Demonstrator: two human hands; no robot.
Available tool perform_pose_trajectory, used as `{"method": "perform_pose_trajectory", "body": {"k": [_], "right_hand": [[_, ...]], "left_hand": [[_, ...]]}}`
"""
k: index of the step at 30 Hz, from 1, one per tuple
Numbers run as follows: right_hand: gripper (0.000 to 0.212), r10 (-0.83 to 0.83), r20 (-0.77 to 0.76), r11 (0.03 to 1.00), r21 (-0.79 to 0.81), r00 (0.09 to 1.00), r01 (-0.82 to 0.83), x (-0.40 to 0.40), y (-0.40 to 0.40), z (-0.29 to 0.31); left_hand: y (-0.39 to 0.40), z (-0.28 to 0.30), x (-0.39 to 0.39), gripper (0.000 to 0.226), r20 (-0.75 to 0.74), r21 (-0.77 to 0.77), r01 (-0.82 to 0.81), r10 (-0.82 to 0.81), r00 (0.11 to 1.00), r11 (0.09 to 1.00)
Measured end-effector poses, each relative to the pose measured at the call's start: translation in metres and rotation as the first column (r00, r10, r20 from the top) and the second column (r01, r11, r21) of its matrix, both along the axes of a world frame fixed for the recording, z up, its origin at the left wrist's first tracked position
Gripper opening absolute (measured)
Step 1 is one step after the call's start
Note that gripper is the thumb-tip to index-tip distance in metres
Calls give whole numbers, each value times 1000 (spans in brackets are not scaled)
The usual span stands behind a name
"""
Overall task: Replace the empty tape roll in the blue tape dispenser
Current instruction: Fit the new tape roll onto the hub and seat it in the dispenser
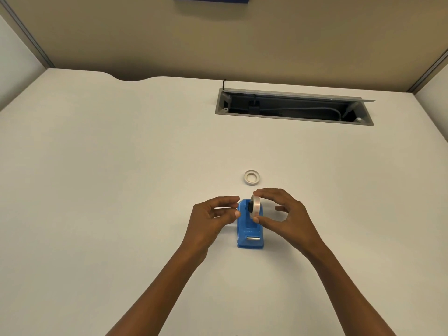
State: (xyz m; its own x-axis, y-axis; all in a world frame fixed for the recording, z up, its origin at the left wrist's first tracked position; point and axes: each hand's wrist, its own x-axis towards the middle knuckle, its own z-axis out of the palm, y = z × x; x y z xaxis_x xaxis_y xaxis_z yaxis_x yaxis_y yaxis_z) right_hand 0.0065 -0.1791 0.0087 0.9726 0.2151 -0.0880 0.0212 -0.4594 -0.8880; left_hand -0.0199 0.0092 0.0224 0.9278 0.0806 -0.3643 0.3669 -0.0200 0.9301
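while the blue tape dispenser (250,227) stands near the desk's (97,190) front edge, a clear tape roll (256,208) is pinched upright over it by the right hand (286,217). the left hand (213,217), fingers curled, is touching its side. a white ring (252,177) lies just behind.

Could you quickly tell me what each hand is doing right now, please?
Left hand: fingertips at the blue tape dispenser, grip unclear.
Right hand: pinching the tape roll.

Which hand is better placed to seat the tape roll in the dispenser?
Right. The right hand already pinches the tape roll above the blue dispenser; the left hand is at its side.
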Motion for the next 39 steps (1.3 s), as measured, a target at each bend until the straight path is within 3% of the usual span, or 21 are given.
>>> {"method": "perform_pose_trajectory", "body": {"k": [22,28,34,39], "right_hand": [[49,56,-15,996,-65,998,-57,8,1,-18],[50,52,-17,998,-39,998,-53,8,2,-19],[51,51,-16,999,-17,999,-51,8,1,-20],[60,26,-35,999,33,999,-25,5,0,-20]], "left_hand": [[-4,-12,6,38,43,106,72,-77,996,992],[-5,-16,8,40,126,126,173,-188,974,977],[-7,-19,11,36,166,240,268,-311,936,933],[-9,-21,13,39,183,270,255,-310,933,929]]}}
